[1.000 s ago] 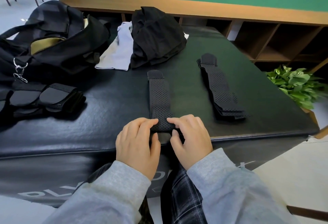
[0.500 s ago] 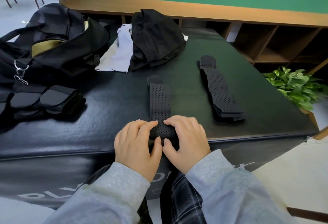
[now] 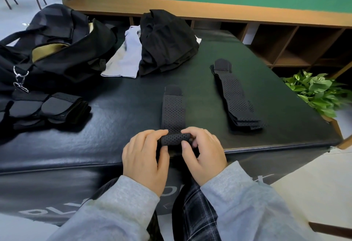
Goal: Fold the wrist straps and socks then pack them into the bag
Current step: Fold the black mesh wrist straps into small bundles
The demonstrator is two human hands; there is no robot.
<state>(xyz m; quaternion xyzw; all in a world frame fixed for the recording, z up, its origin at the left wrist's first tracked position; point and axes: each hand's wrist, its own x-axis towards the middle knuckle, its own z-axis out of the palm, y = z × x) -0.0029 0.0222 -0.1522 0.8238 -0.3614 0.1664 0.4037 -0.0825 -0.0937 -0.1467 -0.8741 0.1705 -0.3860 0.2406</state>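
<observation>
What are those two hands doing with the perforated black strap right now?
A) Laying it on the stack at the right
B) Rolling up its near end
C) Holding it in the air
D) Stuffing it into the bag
B: the left hand and right hand pinch a rolled end of the strap, whose rest lies flat on the black mat.

Both forearms, in grey sleeves, reach forward side by side. The left hand (image 3: 145, 159) and right hand (image 3: 204, 157) lie palm-down close together, knuckles up. On each, curled fingers and thumb pinch one end of the rolled part of a wrist strap (image 3: 174, 120), index fingertips nearly meeting over it.
</observation>
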